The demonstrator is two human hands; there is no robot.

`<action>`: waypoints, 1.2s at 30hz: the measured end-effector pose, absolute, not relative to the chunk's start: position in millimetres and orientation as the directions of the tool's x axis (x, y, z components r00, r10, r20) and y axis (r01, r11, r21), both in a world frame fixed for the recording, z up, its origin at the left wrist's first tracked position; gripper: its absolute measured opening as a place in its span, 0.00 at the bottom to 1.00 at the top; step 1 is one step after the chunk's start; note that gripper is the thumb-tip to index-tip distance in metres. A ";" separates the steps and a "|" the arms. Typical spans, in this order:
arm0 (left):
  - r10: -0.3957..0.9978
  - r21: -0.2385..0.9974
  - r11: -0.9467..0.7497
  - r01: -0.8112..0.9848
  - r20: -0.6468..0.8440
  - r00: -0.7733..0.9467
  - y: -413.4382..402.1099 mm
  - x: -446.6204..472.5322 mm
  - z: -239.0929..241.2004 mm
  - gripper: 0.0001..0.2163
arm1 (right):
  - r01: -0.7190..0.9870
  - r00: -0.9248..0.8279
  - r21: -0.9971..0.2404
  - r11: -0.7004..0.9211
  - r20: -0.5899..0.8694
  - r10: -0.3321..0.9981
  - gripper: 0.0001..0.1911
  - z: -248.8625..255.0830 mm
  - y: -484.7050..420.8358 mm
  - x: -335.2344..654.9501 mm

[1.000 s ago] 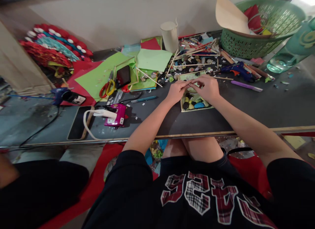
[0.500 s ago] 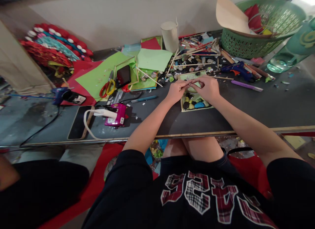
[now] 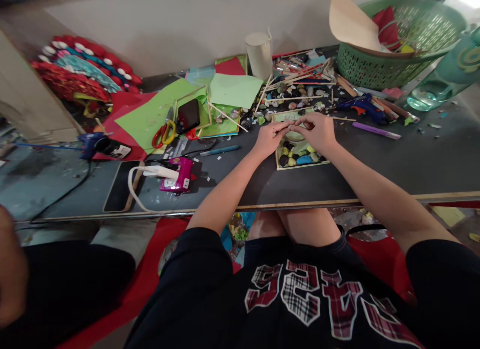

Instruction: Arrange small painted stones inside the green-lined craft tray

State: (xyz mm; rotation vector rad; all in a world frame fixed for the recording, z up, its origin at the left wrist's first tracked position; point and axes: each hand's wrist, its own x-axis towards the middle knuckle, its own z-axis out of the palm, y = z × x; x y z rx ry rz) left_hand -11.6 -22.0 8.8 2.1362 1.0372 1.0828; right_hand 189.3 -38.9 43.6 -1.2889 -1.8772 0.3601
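My left hand (image 3: 273, 137) and my right hand (image 3: 316, 131) meet fingertip to fingertip above a shallow green frame (image 3: 303, 167) edged with pale sticks. Both are closed in a pinch; whatever sits between the fingertips is too small to make out. Inside the near part of the frame lie several painted stones, among them a blue stone (image 3: 304, 160), plus black and yellow ones. The far part shows a pale green base, partly covered by my hands.
Loose pebbles (image 3: 288, 93) and thin sticks spread behind the frame. A blue glue gun (image 3: 362, 108), a purple pen (image 3: 376, 131) and a green basket (image 3: 365, 64) are to the right. Scissors (image 3: 164, 133), a phone (image 3: 122, 186) and a pink power adapter (image 3: 181, 175) lie left. Another person sits there.
My right hand has shifted slightly to the right, its fingers still meeting the left hand's. At the far left, the other person's arm has come further into view.
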 end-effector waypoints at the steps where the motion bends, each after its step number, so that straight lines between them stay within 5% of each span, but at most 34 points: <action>1: 0.821 0.730 -0.560 0.392 0.427 0.379 -21.5 -11.6 8.0 0.13 | 0.636 -0.155 -0.630 0.445 0.461 0.874 0.21 43.4 -38.6 189.1; 18: 0.843 0.855 -0.481 0.196 0.389 0.372 -14.9 -10.4 1.1 0.36 | 0.627 -0.255 -0.556 0.546 0.516 0.818 0.14 46.1 -43.8 189.9; 29: 0.854 0.876 -0.441 0.197 0.342 0.392 -11.5 -14.9 -4.2 0.36 | 0.564 -0.283 -0.626 0.538 0.466 0.839 0.12 43.0 -42.2 190.9; 36: 0.869 0.887 -0.418 0.197 0.328 0.371 -8.3 -15.3 -8.7 0.27 | 0.593 -0.332 -0.579 0.560 0.458 0.825 0.13 44.1 -41.2 190.4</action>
